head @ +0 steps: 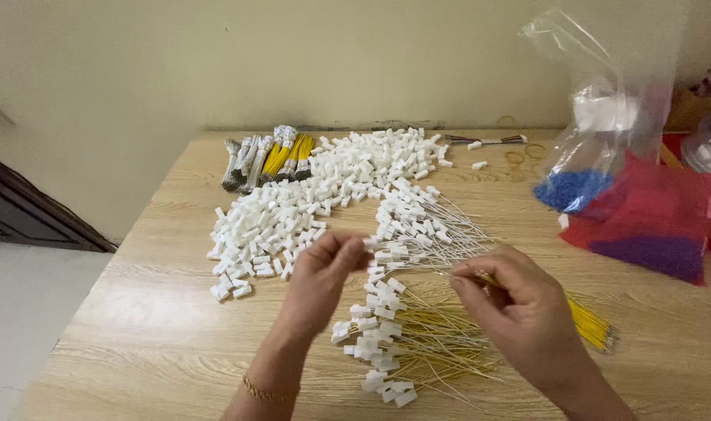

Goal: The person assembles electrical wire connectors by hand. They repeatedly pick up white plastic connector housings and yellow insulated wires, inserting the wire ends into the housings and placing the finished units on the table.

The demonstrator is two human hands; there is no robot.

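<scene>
The left hand [320, 273] pinches a white connector [369, 242] while the right hand [519, 308] grips yellow wires [589, 323] (lying rightward).

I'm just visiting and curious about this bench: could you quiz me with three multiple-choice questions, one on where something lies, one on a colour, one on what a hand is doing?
1. Where does the loose heap of white connectors lie?
A. far left part of the table
B. inside the bag
C. on the floor

2. What colour are the wires under the right hand?
A. green
B. yellow
C. black

3. What is the left hand doing?
A. lying flat
B. pinching a white connector
C. gripping the bag

Answers: 1 A, the heap spreads left of the hands; 2 B, yellow strands jut out; 3 B, fingertips close on it.
</scene>
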